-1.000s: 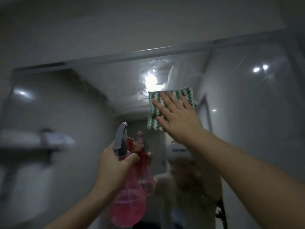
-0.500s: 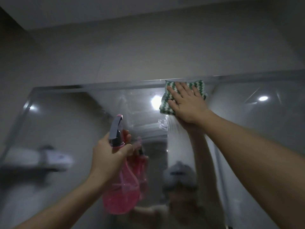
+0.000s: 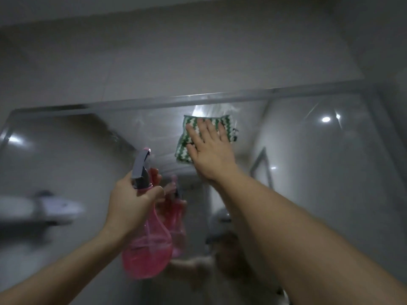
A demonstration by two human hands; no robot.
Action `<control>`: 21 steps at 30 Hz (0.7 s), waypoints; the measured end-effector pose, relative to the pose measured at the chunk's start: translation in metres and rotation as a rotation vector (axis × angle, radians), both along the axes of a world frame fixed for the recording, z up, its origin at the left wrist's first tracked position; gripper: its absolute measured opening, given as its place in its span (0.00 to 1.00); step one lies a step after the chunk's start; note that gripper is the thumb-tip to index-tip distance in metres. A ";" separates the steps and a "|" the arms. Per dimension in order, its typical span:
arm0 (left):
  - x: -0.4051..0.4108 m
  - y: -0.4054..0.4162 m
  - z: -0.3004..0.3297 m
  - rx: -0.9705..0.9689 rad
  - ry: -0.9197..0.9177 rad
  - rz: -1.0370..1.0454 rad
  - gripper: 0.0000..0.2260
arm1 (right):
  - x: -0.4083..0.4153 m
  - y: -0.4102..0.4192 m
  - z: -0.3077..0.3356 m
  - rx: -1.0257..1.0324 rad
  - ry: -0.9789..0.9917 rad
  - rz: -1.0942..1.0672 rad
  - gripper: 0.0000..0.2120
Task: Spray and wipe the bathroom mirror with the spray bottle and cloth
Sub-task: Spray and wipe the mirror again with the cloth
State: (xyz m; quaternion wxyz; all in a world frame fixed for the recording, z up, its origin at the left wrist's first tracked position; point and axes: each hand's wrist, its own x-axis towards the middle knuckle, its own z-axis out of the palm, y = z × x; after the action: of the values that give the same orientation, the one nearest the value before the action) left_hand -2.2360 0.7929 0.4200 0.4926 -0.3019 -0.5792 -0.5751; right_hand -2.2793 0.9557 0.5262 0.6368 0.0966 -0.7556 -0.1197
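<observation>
My right hand (image 3: 209, 148) lies flat, fingers straight, pressing the cloth (image 3: 187, 137) on the mirror (image 3: 308, 172) just under its top edge; unwiped glass lies below. Left hand (image 3: 130, 205) grips the bottle (image 3: 146, 245), lower left, nozzle up.

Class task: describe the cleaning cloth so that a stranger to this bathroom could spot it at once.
Start at the wide wall mirror and follow its top frame toward the middle. Just below it the right hand presses a cloth flat against the glass. It alone has green and white zigzag stripes; the spray bottle nearby is pink.
</observation>
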 end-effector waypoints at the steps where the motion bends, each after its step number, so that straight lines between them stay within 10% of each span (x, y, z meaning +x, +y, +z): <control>1: 0.004 0.002 -0.005 0.003 -0.002 0.004 0.15 | -0.001 -0.001 -0.014 0.017 -0.002 0.004 0.26; 10: 0.035 0.031 -0.074 -0.010 -0.073 0.081 0.12 | 0.000 0.009 -0.114 0.100 -0.088 0.022 0.26; 21: 0.038 0.027 -0.058 -0.006 -0.083 0.121 0.09 | 0.014 0.081 -0.092 0.184 -0.013 0.009 0.26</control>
State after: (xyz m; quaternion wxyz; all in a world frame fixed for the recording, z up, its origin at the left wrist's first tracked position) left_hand -2.1984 0.8203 0.3622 0.5011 -0.2439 -0.6181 -0.5544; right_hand -2.2649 1.0371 0.4338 0.6206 0.1591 -0.7451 -0.1850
